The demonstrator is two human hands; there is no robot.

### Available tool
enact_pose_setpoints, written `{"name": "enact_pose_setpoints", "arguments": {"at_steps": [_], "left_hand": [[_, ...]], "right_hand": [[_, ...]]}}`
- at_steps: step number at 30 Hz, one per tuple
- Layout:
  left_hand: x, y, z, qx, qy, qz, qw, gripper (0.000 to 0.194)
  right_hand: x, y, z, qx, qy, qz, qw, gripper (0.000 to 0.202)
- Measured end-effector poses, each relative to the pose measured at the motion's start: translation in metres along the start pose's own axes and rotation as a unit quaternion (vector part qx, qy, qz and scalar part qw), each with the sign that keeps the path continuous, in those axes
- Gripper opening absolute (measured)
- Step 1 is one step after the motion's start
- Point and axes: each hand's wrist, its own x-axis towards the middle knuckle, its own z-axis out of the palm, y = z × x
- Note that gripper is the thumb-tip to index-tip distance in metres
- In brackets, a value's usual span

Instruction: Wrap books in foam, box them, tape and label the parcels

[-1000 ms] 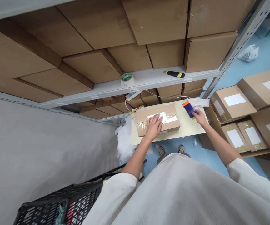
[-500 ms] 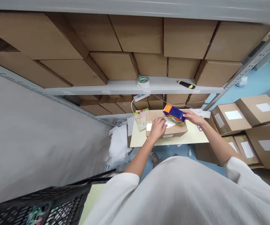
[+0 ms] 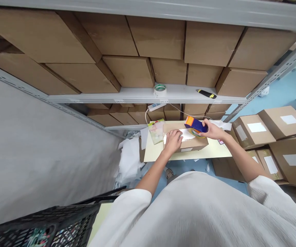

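Observation:
A brown cardboard box [image 3: 194,146] lies on the pale yellow table [image 3: 155,155], with a white label [image 3: 186,134] on its top. My left hand [image 3: 173,141] rests on the box at the label's left part, fingers spread and holding nothing. In my right hand [image 3: 211,130] is a blue and orange tape dispenser [image 3: 196,124], held over the right part of the box top. Its tape roll faces down near the label; whether it touches the box is hard to tell.
A clear plastic packet [image 3: 156,132] lies left of the box. The shelf ahead bears a white tape roll [image 3: 160,90], a black and yellow cutter [image 3: 207,94] and stacked boxes [image 3: 128,71]. Labelled boxes [image 3: 253,127] stand right; a black crate [image 3: 68,223] is lower left.
My right hand has turned and its fingers now wrap more around the dispenser, which sits slightly lower and further right. My left hand stays on the box.

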Motion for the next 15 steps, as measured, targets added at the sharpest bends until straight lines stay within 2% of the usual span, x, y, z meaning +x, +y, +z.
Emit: {"name": "enact_pose_setpoints", "arguments": {"at_steps": [2,4,6,8,11,15], "left_hand": [[0.005,0.003,-0.005,-0.06,0.009,-0.027,0.998,0.022],[0.016,0.007,-0.013,-0.17,0.034,-0.077,0.982,0.021],[0.031,0.013,-0.022,-0.306,0.062,-0.139,0.94,0.018],[0.045,0.021,-0.03,-0.408,0.057,-0.194,0.89,0.015],[0.06,0.032,-0.039,-0.474,0.031,-0.223,0.851,0.018],[0.065,0.043,-0.041,-0.498,0.007,-0.228,0.836,0.028]], "right_hand": [[-0.003,-0.001,-0.002,-0.017,0.003,0.0,1.0,0.055],[-0.005,-0.001,-0.005,-0.02,0.004,-0.002,1.0,0.055],[-0.007,0.001,-0.007,-0.018,0.006,-0.004,1.0,0.055],[-0.008,0.002,-0.008,-0.016,0.008,-0.006,1.0,0.055],[-0.01,0.005,-0.008,-0.012,0.009,-0.006,1.0,0.054],[-0.011,0.005,-0.008,-0.007,0.003,-0.013,1.0,0.052]]}}
